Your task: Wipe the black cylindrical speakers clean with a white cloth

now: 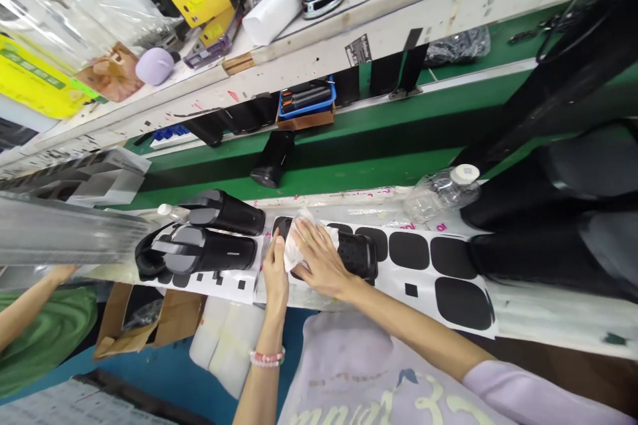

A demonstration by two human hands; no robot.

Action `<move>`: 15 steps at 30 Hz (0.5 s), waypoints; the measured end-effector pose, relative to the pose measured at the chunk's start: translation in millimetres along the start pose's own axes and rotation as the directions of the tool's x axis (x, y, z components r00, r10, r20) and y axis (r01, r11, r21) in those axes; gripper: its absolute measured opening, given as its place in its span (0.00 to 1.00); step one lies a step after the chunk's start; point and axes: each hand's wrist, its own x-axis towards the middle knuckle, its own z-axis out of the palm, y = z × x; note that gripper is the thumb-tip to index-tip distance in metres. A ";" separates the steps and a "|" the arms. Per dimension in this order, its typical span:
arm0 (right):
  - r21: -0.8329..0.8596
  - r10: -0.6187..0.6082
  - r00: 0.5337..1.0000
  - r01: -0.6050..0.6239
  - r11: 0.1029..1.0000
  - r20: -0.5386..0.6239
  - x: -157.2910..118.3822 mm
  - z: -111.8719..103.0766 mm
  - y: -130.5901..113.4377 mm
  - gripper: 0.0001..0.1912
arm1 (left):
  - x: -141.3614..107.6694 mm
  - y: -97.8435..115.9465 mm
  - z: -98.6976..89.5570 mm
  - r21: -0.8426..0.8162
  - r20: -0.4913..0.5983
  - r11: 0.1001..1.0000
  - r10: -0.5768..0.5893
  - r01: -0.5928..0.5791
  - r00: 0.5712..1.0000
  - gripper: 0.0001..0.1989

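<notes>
A black, box-shaped device (357, 255) lies on its side on the white sheet, with a row of small dimples along its visible face. My right hand (321, 259) presses a crumpled white cloth or tissue (296, 249) on its left part, fingers closed over the cloth. At the device's left end, my left hand (276, 272) grips it with fingers up along the edge; part of that grip is hidden. Just left lie two similar black devices with handles, the nearer device (214, 249) and the farther device (234, 214).
A white sheet of black rounded pads (409, 250) covers the bench. Large black housings (538, 255) and a clear plastic bottle (443, 192) stand right. Beyond runs a green conveyor (379, 169) carrying a black device (273, 158), beneath a cluttered shelf (299, 56). A co-worker's arm (34, 302) shows left.
</notes>
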 end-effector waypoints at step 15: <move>0.455 0.863 0.473 -0.739 0.497 -0.176 -105.8 -54.7 134.5 0.25 | 8.7 -7.5 -1.1 -0.016 -0.052 1.000 0.007 -0.007 0.999 0.30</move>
